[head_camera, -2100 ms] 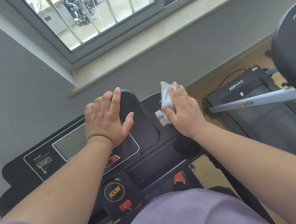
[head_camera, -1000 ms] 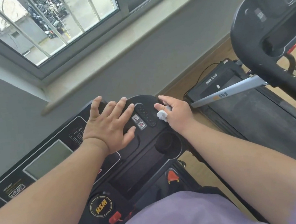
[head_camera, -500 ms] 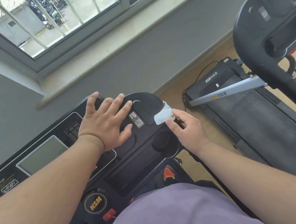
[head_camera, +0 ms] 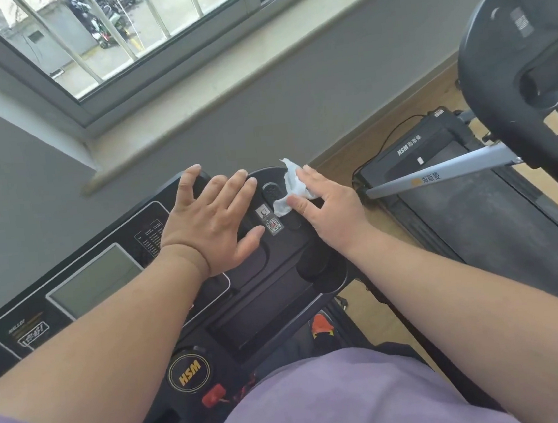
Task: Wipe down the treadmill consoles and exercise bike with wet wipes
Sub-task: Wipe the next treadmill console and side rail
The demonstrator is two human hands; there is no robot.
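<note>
The black treadmill console (head_camera: 290, 299) stretches across the lower left, with a grey display (head_camera: 95, 282) and an HSM knob (head_camera: 190, 375). My left hand (head_camera: 210, 225) lies flat on the console top, fingers spread and straight, holding nothing. My right hand (head_camera: 329, 213) pinches a crumpled white wet wipe (head_camera: 290, 189) between thumb and fingers and presses it on the console's right upper corner, beside an oval speaker grille (head_camera: 272, 191) and a QR sticker (head_camera: 274, 226). A second treadmill's console (head_camera: 509, 59) stands at the upper right.
A grey wall and a stone window sill (head_camera: 223, 89) run just behind the console. The second treadmill's belt (head_camera: 499, 222) and silver upright bar (head_camera: 439, 173) lie to the right on the wooden floor. A round cup holder (head_camera: 314, 266) sits under my right wrist.
My right hand has moved the wipe from the console's right edge back up onto its top corner near the speaker grille. My left hand has stayed flat in place.
</note>
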